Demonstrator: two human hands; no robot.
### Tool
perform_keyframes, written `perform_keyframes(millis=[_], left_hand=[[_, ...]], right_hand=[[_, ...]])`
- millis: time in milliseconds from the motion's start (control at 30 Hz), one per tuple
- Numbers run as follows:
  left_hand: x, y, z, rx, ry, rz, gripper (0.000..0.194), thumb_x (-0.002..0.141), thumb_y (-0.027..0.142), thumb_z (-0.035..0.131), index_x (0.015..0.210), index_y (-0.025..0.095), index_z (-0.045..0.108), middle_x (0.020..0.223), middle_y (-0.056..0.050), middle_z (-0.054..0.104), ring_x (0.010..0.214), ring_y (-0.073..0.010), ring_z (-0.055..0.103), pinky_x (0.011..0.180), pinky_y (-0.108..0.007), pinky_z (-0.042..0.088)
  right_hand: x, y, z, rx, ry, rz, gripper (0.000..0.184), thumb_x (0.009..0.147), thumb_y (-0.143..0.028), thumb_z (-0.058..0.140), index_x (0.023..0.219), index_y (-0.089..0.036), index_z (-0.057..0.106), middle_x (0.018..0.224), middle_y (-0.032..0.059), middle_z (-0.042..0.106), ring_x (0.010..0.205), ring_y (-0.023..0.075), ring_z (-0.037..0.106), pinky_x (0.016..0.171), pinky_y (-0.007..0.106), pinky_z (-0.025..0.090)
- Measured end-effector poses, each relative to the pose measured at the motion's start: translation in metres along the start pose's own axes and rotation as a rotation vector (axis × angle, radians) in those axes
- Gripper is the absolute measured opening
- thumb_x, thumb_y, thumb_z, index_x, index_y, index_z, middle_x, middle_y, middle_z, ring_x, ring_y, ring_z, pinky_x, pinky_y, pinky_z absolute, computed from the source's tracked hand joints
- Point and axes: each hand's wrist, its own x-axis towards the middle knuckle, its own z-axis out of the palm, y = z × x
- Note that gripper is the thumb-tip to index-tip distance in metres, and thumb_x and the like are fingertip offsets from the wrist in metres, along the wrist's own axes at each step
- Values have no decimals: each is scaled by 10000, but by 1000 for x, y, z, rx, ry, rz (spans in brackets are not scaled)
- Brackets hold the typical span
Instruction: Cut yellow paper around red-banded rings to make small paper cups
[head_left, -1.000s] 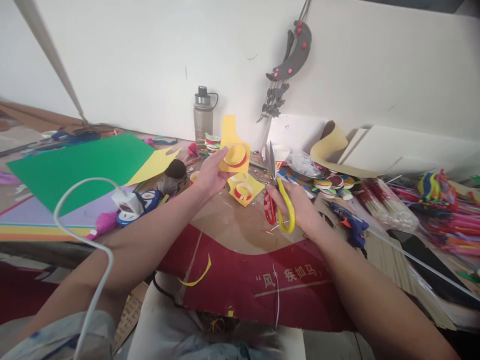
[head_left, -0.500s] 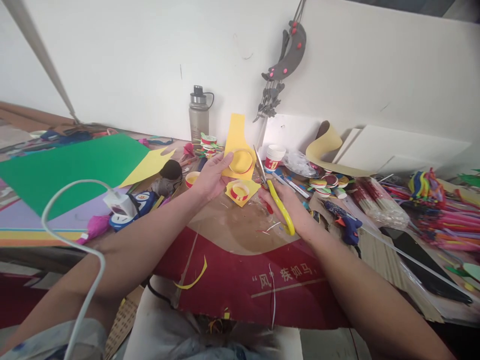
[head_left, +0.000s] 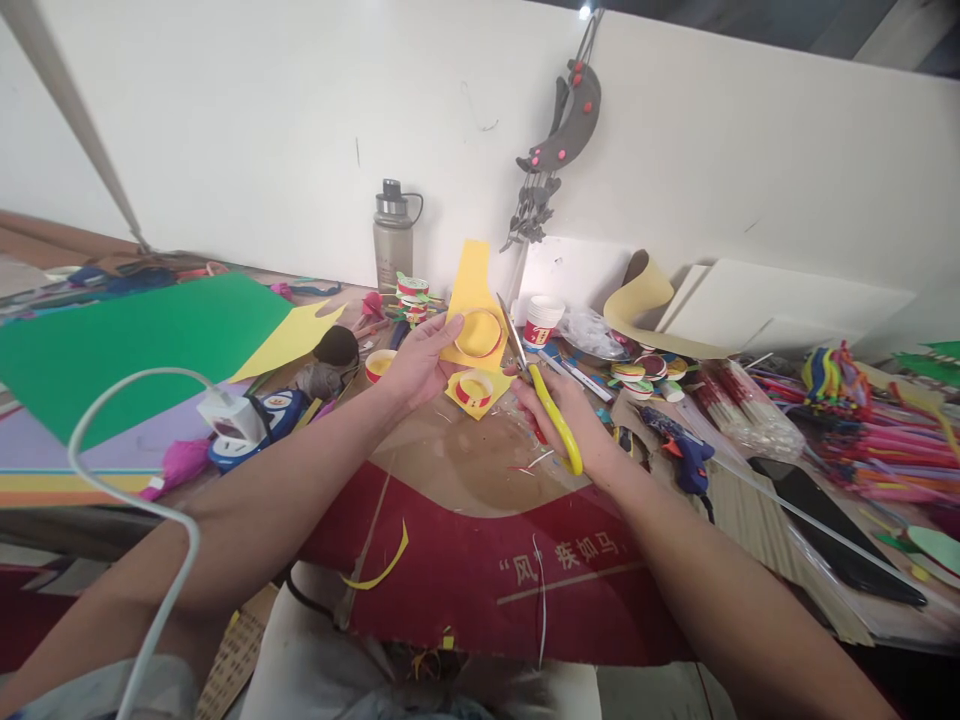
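My left hand (head_left: 418, 362) holds up a piece of yellow foam sheet (head_left: 472, 290) with a paper ring (head_left: 480, 333) stuck on it. My right hand (head_left: 564, 418) grips scissors (head_left: 541, 397) with yellow and red handles. Their blades are slightly apart and their tips touch the right edge of the yellow sheet beside the ring. Under the sheet, a second red-and-yellow ring (head_left: 474, 388) lies on a yellow scrap on the table.
A green sheet (head_left: 135, 335) and a white charger with cable (head_left: 225, 415) lie at left. A grey bottle (head_left: 393, 238) stands by the wall. A blue glue gun (head_left: 679, 445), stick bundles (head_left: 742, 410), paper cups (head_left: 541, 318) and coloured pipe cleaners (head_left: 862, 420) crowd the right.
The scissors swung from upright, apart from the sheet, to tilted left with the blades at the sheet's right edge. My left hand turned the yellow sheet slightly.
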Motion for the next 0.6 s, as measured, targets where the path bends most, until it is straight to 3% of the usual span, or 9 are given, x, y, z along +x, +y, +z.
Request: perform_keyframes(millis=[200, 433, 600], left_hand=[[1, 0, -1, 6, 2, -6, 205, 894, 280, 817, 1000, 113, 764, 1038, -123, 825, 916, -228, 802, 883, -354, 658], [3, 1, -3, -10, -16, -4, 161, 907, 252, 800, 977, 109, 778, 974, -96, 827, 789, -173, 782, 733, -259, 641], [4, 1, -4, -1, -3, -9, 160, 919, 256, 787, 987, 111, 781, 972, -97, 827, 794, -175, 783, 756, -268, 640]], right_hand=[[-1, -1, 0, 13, 4, 2, 504, 952, -667, 567, 1005, -193, 728, 642, 12, 574, 543, 165, 538, 528, 287, 440], [-2, -2, 2, 27, 24, 22, 522, 947, -678, 567, 949, -185, 740, 575, -6, 513, 514, 161, 507, 512, 284, 417], [-1, -3, 2, 21, 18, 13, 521, 936, -682, 580, 902, -186, 735, 573, -7, 507, 518, 154, 475, 513, 288, 405]])
